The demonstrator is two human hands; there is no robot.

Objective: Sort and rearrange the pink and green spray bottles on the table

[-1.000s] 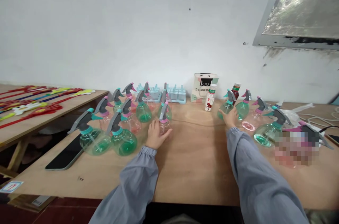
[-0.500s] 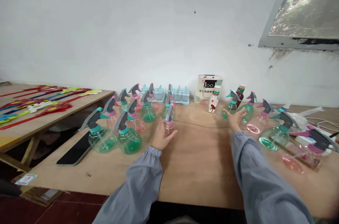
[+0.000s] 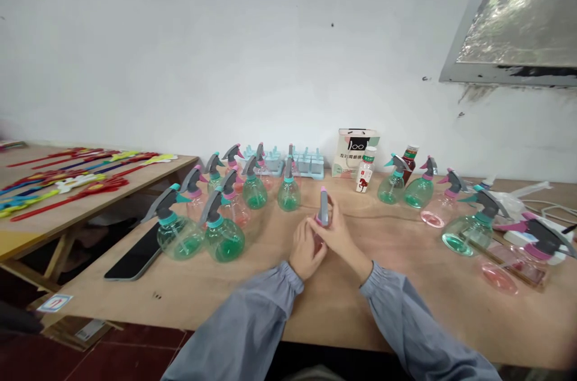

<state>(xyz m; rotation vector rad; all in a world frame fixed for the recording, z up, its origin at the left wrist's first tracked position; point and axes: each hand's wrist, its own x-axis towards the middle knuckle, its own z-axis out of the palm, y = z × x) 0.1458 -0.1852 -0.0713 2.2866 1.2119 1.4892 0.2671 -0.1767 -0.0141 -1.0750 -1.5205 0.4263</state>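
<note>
In front of me at mid-table is a pink spray bottle (image 3: 323,208) with a grey trigger head, most of its body hidden by my fingers. My left hand (image 3: 305,249) wraps the body from the left. My right hand (image 3: 339,232) is closed round the collar below the head. To the left stand several spray bottles, among them a green one (image 3: 224,241) and a smaller-looking green one (image 3: 288,193) farther back. On the right are more, including a green bottle (image 3: 391,187) and a pink bottle (image 3: 433,213).
A black phone (image 3: 134,253) lies at the left. Along the wall stand light-blue molds (image 3: 311,164), a paper bag (image 3: 347,155), a white-labelled bottle (image 3: 364,173) and a dark red bottle (image 3: 409,158). Colourful flat strips (image 3: 81,185) cover the left table. A white cable (image 3: 552,207) lies at right.
My left hand has brought the pink spray bottle right, away from the left group. My right hand has let go of the green bottle at the back right and joined it on the pink one.
</note>
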